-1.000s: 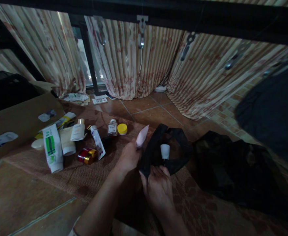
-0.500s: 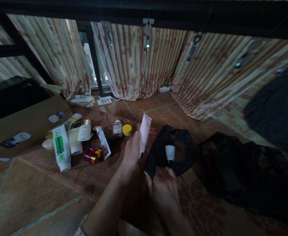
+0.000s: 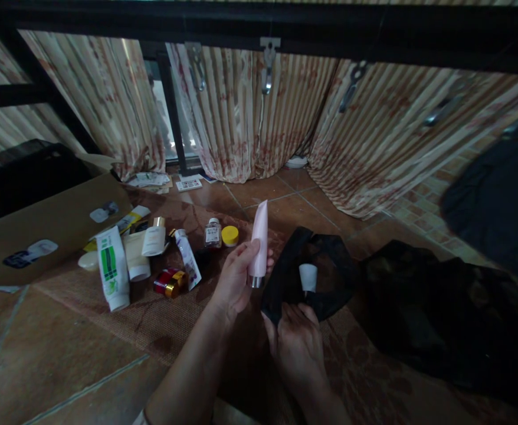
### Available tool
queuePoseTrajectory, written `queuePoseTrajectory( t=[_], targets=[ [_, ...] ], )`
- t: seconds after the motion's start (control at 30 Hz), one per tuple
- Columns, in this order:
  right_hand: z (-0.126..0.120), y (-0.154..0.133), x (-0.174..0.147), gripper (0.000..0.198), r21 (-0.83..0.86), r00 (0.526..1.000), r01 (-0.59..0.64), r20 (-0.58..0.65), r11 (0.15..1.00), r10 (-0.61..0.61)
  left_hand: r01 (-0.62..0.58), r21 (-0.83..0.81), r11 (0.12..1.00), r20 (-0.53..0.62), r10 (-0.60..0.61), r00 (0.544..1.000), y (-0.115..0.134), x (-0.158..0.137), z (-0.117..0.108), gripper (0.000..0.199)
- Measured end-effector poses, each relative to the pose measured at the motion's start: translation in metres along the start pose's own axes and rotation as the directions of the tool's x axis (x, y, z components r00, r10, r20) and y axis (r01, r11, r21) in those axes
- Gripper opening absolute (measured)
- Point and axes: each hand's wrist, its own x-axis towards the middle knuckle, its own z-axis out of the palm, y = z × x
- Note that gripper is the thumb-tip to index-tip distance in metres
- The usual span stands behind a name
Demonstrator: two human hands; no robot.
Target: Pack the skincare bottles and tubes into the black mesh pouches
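Upright in my left hand point(image 3: 236, 274) is a pale pink squeeze tube point(image 3: 259, 245) with a silver cap at its lower end; the fingers are closed around it. To its right, my right hand point(image 3: 298, 339) grips the near rim of a black mesh bag point(image 3: 281, 265), whose mouth gapes upward. A white-topped item point(image 3: 308, 277) shows in the bag's mouth, just above my right fingers; its lower part is hidden. Left of my hands lie a small clear bottle with a white cap point(image 3: 213, 234), a yellow-lidded jar point(image 3: 230, 236) and a white-and-purple tube point(image 3: 187, 260).
A red-and-gold jar point(image 3: 170, 282), a green-and-white tube point(image 3: 112, 268) and a white bottle with a gold cap point(image 3: 154, 237) lie on the brown mat point(image 3: 166, 324). A cardboard box point(image 3: 64, 230) stands at left. Dark fabric point(image 3: 422, 313) spreads at right, with striped curtains point(image 3: 232, 118) behind.
My left hand has turned the pink tube, so its silver cap now shows below and the tube faces differently. My right hand keeps its hold on the bag.
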Motion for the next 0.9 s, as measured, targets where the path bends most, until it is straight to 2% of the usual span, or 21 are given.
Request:
queuePoseTrajectory(
  t=[0.33, 0.5, 0.7, 0.9],
  targets=[
    [0.001, -0.0012, -0.0008, 0.029, 0.027, 0.999, 0.0, -0.046, 1.0, 0.001, -0.041, 0.009, 0.999, -0.056, 0.041, 0.998, -0.002, 0.0031, -0.0018, 0.037],
    [0.0009, -0.0006, -0.001, 0.03, 0.023, 0.999, 0.012, -0.045, 1.0, -0.011, -0.012, -0.019, 1.0, -0.032, 0.012, 0.999, -0.0029, 0.0027, -0.002, 0.04],
    [0.0012, -0.0002, -0.0016, 0.034, -0.017, 0.999, 0.024, -0.041, 1.0, -0.025, -0.082, 0.026, 0.996, -0.09, 0.084, 0.992, -0.0035, 0.0017, -0.0007, 0.039],
    [0.0007, -0.0004, -0.0017, 0.032, -0.048, 1.0, 0.013, -0.023, 0.999, -0.014, -0.107, 0.049, 0.993, -0.075, 0.11, 0.991, -0.005, 0.0036, -0.0021, 0.037]
  ],
)
